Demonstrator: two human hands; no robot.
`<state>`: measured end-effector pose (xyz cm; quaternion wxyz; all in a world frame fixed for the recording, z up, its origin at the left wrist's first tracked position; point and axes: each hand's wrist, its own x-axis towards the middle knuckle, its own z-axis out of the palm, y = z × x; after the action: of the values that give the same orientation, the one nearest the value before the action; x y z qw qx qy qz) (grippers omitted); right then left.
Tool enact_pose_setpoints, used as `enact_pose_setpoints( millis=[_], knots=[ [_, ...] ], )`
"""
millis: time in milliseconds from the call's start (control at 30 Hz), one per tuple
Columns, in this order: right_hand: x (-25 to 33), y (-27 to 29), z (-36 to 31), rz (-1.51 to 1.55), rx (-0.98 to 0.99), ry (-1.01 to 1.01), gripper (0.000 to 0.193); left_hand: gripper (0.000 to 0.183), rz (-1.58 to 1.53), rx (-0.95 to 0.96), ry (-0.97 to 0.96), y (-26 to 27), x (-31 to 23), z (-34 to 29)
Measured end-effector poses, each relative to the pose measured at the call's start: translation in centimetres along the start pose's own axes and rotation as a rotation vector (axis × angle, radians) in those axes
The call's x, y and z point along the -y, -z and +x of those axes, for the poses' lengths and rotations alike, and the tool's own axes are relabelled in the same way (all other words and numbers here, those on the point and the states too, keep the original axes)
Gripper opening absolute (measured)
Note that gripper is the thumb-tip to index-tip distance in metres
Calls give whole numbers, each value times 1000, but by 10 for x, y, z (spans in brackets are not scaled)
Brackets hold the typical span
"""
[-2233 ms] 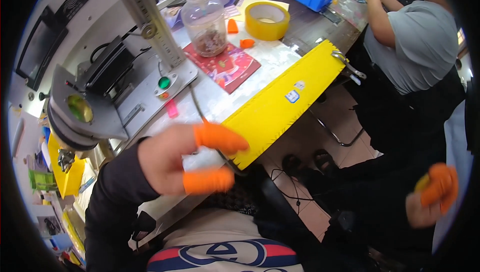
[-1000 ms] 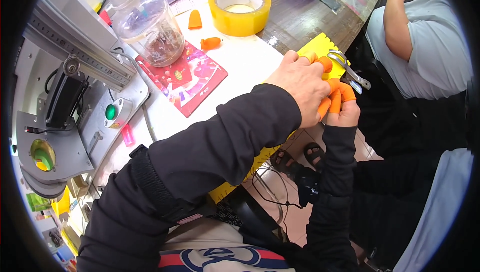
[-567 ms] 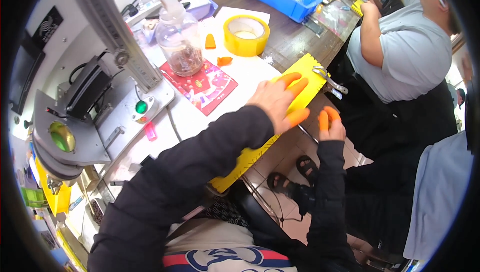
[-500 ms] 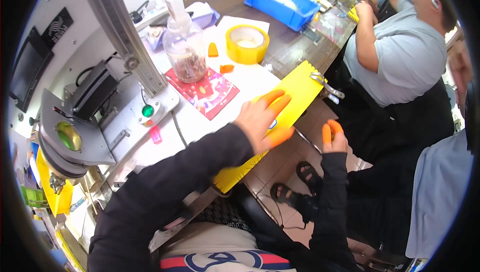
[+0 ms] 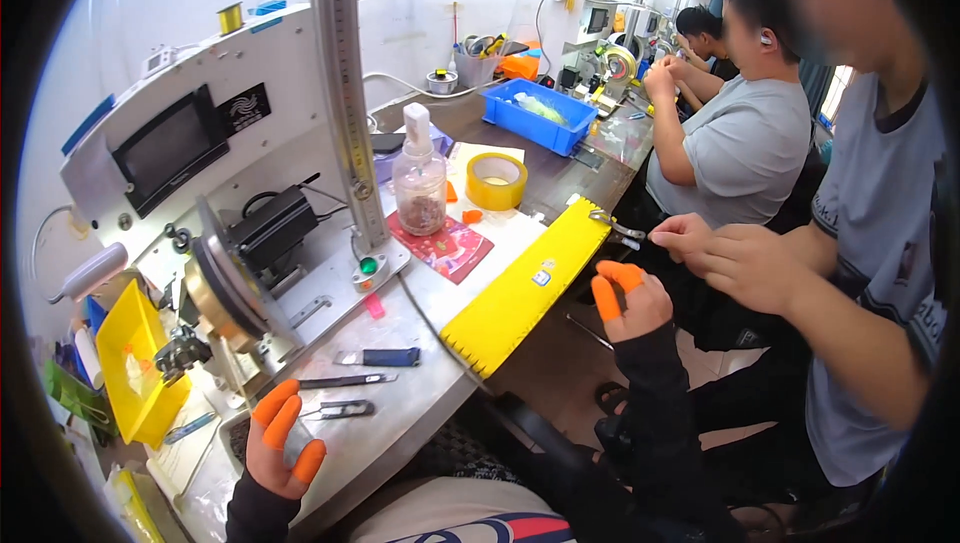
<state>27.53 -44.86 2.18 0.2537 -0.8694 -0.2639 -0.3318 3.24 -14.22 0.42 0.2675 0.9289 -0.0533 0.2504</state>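
Note:
My left hand, with orange finger cots, hovers over the bench's near left, fingers spread and nothing visible in them. Beside it lie a slim dark hand tool, a small black-and-metal tool and a blue-handled tool. My right hand, also in orange cots, is raised beyond the bench's front edge. Its fingers are half bent, with a gap to the thumb and no object showing. Left of it, a yellow board with notched edges lies along the bench edge. Shiny metal tools rest at its far end.
Close on the right, a person's hands meet near the metal tools. A machine with an upright metal column stands left. Behind are a pump bottle on a red card, yellow tape and a blue bin. Co-workers sit farther along.
My left hand has left the yellow board and moved to the near left. My view has lifted and shifted left. The nearby person's hands have come into view at the right.

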Motion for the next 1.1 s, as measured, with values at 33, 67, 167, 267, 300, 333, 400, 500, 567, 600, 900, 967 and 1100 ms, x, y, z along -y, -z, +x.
enact_pose_setpoints(
  millis=[33, 67, 167, 267, 300, 333, 400, 500, 567, 600, 900, 967, 1100],
  knots=[
    [11, -11, 4, 39, -14, 65, 14, 56, -2, -24, 38, 0, 7, -8],
    [25, 10, 4, -1, -74, 128, 14, 52, -92, -42, 47, 4, 8, -8],
    [65, -4, -5, 106, -22, 300, 15, 48, -22, -101, 98, 12, 12, -40],
    [100, -3, -22, 203, 83, 377, 13, 45, 9, -127, 61, 11, 18, -53],
    [107, -5, -28, 204, 89, 374, 13, 43, 29, -136, 47, 11, 20, -57],
    [115, -8, -34, 247, 136, 434, 14, 43, 30, -134, 56, 11, 21, -59],
    [133, -9, -36, 328, 193, 526, 16, 41, 64, -172, 22, 17, 20, -62],
    [147, -11, -33, 435, 218, 636, 16, 44, 167, -260, 0, 25, 17, -59],
    [156, 2, -25, 422, 272, 643, 18, 41, 149, -334, -46, 35, 16, -47],
    [161, 6, -19, 435, 312, 649, 19, 40, 188, -370, -32, 42, 14, -43],
    [236, -25, -26, 584, 567, 881, 23, 29, 358, -370, 276, 92, 41, -74],
    [250, -28, -26, 553, 571, 986, 21, 29, 345, -210, 338, 89, 46, -79],
    [230, -25, -21, 404, 633, 978, 21, 37, 282, -19, 285, 75, 59, -81]
  ],
)
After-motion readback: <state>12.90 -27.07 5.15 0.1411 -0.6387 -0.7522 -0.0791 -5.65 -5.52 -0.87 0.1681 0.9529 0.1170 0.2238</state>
